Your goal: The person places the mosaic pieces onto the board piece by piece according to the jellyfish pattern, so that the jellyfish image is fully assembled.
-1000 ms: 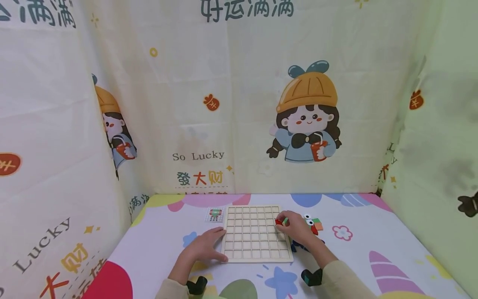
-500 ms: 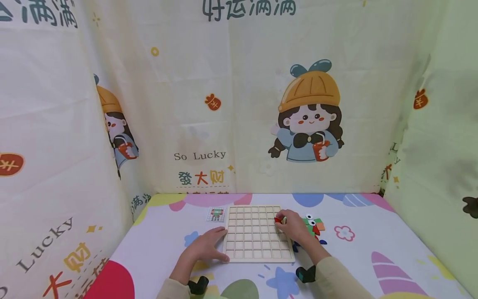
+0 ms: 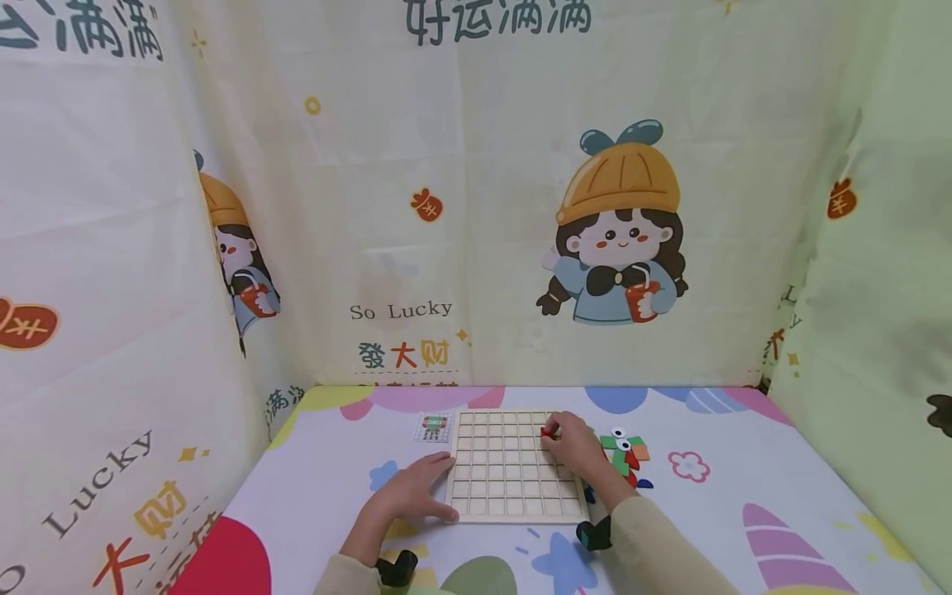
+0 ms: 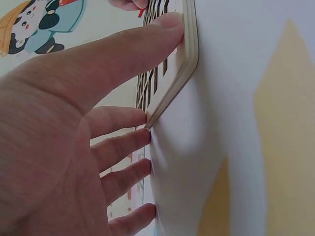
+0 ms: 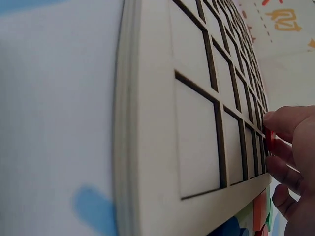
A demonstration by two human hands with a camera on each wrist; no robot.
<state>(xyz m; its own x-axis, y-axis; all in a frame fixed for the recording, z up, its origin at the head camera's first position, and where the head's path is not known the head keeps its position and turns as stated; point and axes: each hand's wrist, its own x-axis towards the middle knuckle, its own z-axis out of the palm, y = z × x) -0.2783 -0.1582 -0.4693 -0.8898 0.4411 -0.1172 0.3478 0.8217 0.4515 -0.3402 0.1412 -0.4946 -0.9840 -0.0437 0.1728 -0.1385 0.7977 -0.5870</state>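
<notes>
While the head view shows the wooden grid board [image 3: 515, 465] whole on the patterned table cover [image 3: 312, 487], only the left wrist view shows the left hand [image 4: 69, 147] with straight fingers spread, thumb pressed on the board's near-left corner. The right hand [image 3: 574, 446] pinches a small red piece [image 3: 548, 431] over the board's far-right cells; the right wrist view shows it at the fingertips [image 5: 283, 123]. Loose coloured pieces [image 3: 626, 457] lie just beside the board's right edge, partly hidden by that hand. A small pattern card [image 3: 434, 426] lies near the far-left corner.
</notes>
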